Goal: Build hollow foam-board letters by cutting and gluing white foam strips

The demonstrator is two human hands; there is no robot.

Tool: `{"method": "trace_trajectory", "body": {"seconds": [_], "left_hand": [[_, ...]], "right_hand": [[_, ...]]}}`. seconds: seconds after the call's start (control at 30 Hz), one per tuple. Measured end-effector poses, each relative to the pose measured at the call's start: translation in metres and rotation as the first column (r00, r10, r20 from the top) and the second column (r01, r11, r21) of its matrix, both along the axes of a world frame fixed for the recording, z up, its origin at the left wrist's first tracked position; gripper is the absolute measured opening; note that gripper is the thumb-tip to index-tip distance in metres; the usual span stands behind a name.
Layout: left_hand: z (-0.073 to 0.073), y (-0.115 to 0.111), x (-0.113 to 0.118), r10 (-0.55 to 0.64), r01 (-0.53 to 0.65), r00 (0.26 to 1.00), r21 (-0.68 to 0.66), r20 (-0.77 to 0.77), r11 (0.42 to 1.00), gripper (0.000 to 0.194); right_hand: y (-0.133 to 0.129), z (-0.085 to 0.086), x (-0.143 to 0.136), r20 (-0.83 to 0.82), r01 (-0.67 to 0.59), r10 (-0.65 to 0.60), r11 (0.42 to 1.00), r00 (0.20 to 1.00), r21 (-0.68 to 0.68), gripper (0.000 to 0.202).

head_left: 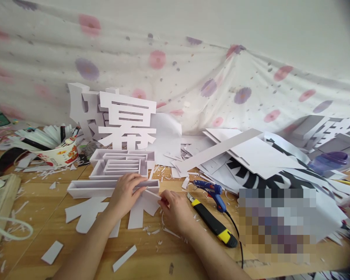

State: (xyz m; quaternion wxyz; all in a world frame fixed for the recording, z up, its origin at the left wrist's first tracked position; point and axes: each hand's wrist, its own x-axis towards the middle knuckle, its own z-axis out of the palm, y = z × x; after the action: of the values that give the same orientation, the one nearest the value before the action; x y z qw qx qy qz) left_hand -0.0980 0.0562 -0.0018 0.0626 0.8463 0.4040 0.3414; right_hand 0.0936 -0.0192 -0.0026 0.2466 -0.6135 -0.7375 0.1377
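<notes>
A white foam-board character with raised side walls (84, 189) lies on the wooden table. Its lower strokes are flat and have no walls along most edges. My left hand (127, 196) rests over its middle, fingers bent and closed at a thin white strip (152, 193) along the lower strokes. At the strip's right end my right hand (175, 208) pinches it between thumb and fingers. Just right of that hand lie a blue glue gun (211, 190) and a black and yellow cutter knife (212, 223).
Finished white characters (128, 116) stand behind the work. A paper bowl with strips (61, 153) is at the left. Stacked foam sheets (247, 151) and a purple-lidded container (329, 161) lie right. Loose offcuts (125, 258) and scraps litter the table.
</notes>
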Motion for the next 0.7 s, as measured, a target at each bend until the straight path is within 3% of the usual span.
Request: {"method": "trace_trajectory", "body": {"seconds": [0.17,0.37,0.47,0.53,0.63,0.7], "left_hand": [[0.005,-0.003,0.0,-0.009,0.009,1.0,0.031,-0.012,0.999,0.019],[0.017,-0.02,0.014,-0.264,0.279,0.956,0.115,-0.128,0.953,0.02],[0.015,-0.024,0.02,-0.295,0.309,0.946,0.093,-0.135,0.947,0.014],[0.013,-0.023,0.02,-0.28,0.285,0.958,0.077,-0.067,0.956,0.011],[0.014,-0.022,0.018,-0.209,0.212,0.966,0.0,0.151,0.977,0.01],[0.016,-0.023,0.017,-0.091,0.13,0.947,-0.109,0.308,0.986,0.009]], "right_hand": [[-0.001,-0.001,0.0,-0.009,0.009,-0.009,1.0,1.0,0.0,0.007],[-0.001,0.002,0.0,0.004,-0.038,0.037,0.993,0.999,0.109,0.008],[-0.003,0.012,0.005,-0.023,-0.063,0.07,0.972,0.997,0.226,0.007],[-0.007,0.02,0.015,-0.068,-0.065,0.09,0.95,0.994,0.306,0.005],[-0.02,0.03,0.044,-0.125,-0.03,0.097,0.891,0.987,0.453,0.006],[-0.032,0.035,0.07,-0.213,0.128,-0.005,0.812,0.977,0.57,0.005]]}}
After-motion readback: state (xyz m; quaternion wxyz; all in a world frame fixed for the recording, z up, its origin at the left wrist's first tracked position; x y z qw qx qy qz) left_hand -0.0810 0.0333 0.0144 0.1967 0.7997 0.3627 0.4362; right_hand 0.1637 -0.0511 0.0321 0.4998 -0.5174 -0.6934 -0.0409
